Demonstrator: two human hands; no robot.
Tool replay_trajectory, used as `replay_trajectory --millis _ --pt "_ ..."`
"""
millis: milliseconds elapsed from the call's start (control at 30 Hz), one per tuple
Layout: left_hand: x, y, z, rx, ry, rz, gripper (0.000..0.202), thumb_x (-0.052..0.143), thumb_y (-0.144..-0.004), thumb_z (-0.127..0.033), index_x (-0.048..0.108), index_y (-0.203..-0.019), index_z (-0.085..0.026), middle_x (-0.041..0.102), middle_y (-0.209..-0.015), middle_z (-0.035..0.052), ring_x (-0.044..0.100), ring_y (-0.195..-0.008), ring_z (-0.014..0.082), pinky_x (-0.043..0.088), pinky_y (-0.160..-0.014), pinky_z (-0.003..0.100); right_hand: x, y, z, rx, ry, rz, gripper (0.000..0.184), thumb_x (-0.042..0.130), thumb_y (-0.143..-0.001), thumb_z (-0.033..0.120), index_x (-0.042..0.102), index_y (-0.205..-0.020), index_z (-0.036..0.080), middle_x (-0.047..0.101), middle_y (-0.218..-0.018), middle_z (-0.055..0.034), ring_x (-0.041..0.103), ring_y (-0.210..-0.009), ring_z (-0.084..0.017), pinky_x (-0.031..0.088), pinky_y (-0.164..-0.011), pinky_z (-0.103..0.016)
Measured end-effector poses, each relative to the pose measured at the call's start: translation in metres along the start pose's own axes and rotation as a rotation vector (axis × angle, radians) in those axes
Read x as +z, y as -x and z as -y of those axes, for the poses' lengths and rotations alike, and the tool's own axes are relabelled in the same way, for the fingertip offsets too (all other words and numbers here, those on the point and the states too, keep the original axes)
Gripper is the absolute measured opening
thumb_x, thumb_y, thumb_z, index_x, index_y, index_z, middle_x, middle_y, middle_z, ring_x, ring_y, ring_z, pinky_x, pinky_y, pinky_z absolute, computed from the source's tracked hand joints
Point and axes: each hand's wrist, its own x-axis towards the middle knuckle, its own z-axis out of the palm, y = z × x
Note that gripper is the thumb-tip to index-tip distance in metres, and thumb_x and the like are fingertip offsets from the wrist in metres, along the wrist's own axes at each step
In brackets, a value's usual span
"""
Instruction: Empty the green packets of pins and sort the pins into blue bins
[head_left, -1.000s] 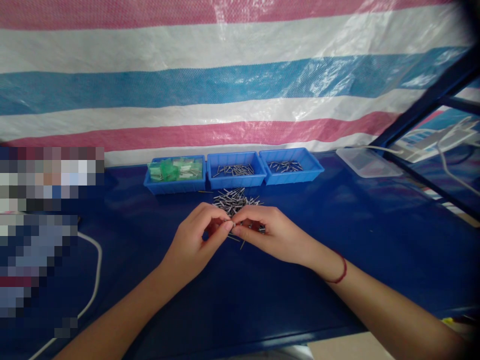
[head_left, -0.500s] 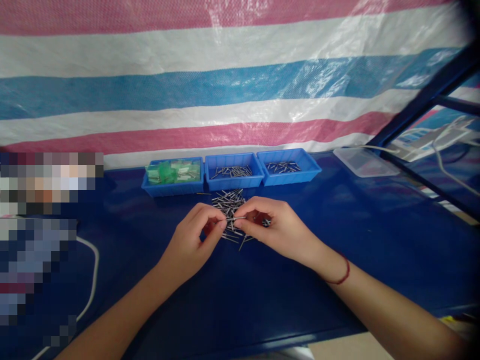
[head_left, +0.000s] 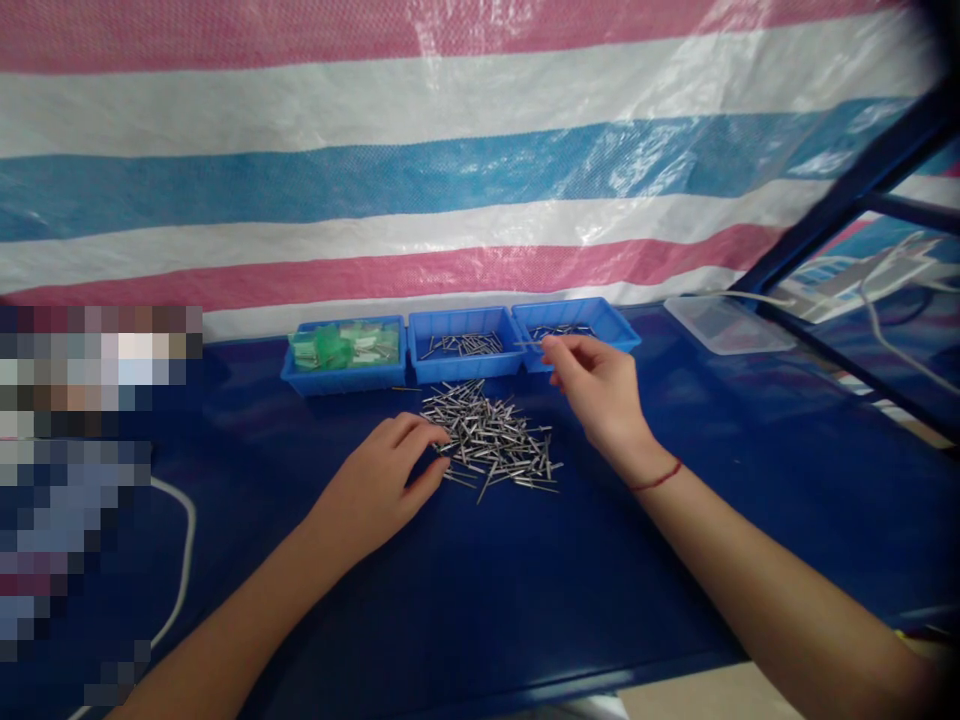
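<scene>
A loose pile of small metal pins lies on the blue table. My left hand rests at the pile's left edge, its thumb and fingertips pinched at a pin there. My right hand is raised over the gap between the middle blue tray and the right blue tray, pinching one thin metal pin that points left. Both trays hold several pins. A red string circles my right wrist.
A left blue tray holds green and clear plastic pieces. A clear plastic lid lies at the back right. A white cable curves along the left. A striped tarp hangs behind. A dark blue frame bar slants at right.
My hands were together over the pile. The right hand has since lifted away to the back right with a pin, uncovering the pile, while the left hand sank to the pile's left edge.
</scene>
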Motion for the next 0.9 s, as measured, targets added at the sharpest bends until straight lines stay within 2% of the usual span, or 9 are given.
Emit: replay_trajectory --millis 100,200,300,433,567,667,767,833,900 --pt "0.0 0.0 0.005 0.025 -0.055 0.072 0.016 0.053 -0.092 -0.025 0.063 -0.103 -0.019 0.062 -0.107 0.0064 0.058 -0.096 0.0208 0.046 -0.089 0.037 -0.01 -0.019 -0.016 0.021 0.092 -0.173 0.041 0.062 -0.079 0.051 0.074 -0.085 0.012 0.069 -0.07 -0.0066 0.057 -0.054 -0.015 0.043 -0.052 -0.027" --pt "0.002 0.0 0.007 0.038 -0.078 0.13 0.015 0.053 -0.092 -0.025 0.066 -0.099 -0.02 0.064 -0.103 0.0051 0.06 -0.092 0.019 0.046 -0.085 0.034 -0.012 -0.024 -0.021 0.0 0.163 -0.2 0.044 0.061 -0.079 0.052 0.076 -0.089 0.012 0.071 -0.072 -0.0078 0.061 -0.062 -0.018 0.044 -0.057 -0.029" --pt "0.002 0.0 0.007 0.058 -0.099 0.168 0.015 0.053 -0.093 -0.025 0.067 -0.095 -0.021 0.065 -0.099 0.0036 0.061 -0.09 0.0175 0.045 -0.083 0.032 -0.009 -0.016 -0.015 -0.017 0.111 -0.169 0.038 0.058 -0.082 0.045 0.075 -0.086 0.012 0.07 -0.072 -0.0064 0.061 -0.065 -0.019 0.045 -0.059 -0.029" --pt "0.0 -0.001 0.004 0.049 -0.102 0.186 0.014 0.053 -0.093 -0.025 0.065 -0.09 -0.019 0.065 -0.095 0.0037 0.06 -0.087 0.0169 0.045 -0.08 0.03 -0.003 0.0 0.004 -0.054 0.019 -0.042 0.027 0.056 -0.083 0.035 0.073 -0.084 0.014 0.069 -0.073 -0.0048 0.061 -0.066 -0.018 0.046 -0.06 -0.028" --pt "0.0 -0.002 0.003 0.018 -0.06 0.185 0.014 0.05 -0.093 -0.023 0.062 -0.087 -0.018 0.064 -0.091 0.0038 0.06 -0.082 0.0164 0.046 -0.075 0.028 0.0 0.016 0.02 -0.126 0.037 0.107 0.024 0.055 -0.085 0.034 0.071 -0.082 0.015 0.07 -0.077 -0.0053 0.062 -0.069 -0.018 0.046 -0.061 -0.028" --pt "-0.001 -0.003 0.002 -0.026 0.039 0.116 0.015 0.048 -0.094 -0.023 0.06 -0.087 -0.019 0.064 -0.087 0.0022 0.06 -0.079 0.0155 0.045 -0.072 0.027 0.003 0.027 0.028 -0.202 0.058 0.246 0.021 0.056 -0.086 0.03 0.07 -0.082 0.017 0.07 -0.08 -0.0052 0.061 -0.07 -0.016 0.046 -0.062 -0.028" --pt "-0.004 -0.005 0.0 -0.102 0.18 0.012 0.014 0.048 -0.094 -0.026 0.059 -0.089 -0.019 0.063 -0.085 0.0004 0.059 -0.076 0.014 0.046 -0.071 0.025 0.008 0.04 0.035 -0.275 0.03 0.443 0.014 0.059 -0.084 0.024 0.071 -0.085 0.018 0.068 -0.076 -0.0032 0.057 -0.063 -0.013 0.044 -0.058 -0.026" --pt "-0.006 -0.006 -0.003 -0.149 0.26 -0.028 0.015 0.048 -0.094 -0.029 0.06 -0.091 -0.019 0.064 -0.082 -0.0004 0.059 -0.073 0.0134 0.046 -0.069 0.025 0.011 0.048 0.039 -0.285 -0.035 0.55 0.013 0.062 -0.082 0.022 0.072 -0.09 0.018 0.065 -0.073 -0.0018 0.054 -0.059 -0.011 0.043 -0.056 -0.025" --pt "-0.006 -0.006 -0.005 -0.174 0.329 -0.031 0.017 0.048 -0.095 -0.031 0.06 -0.092 -0.019 0.064 -0.081 -0.0006 0.059 -0.073 0.0134 0.045 -0.068 0.024 0.014 0.055 0.043 -0.272 -0.099 0.602 0.015 0.064 -0.081 0.023 0.072 -0.093 0.018 0.063 -0.072 -0.0011 0.052 -0.058 -0.011 0.043 -0.056 -0.025"
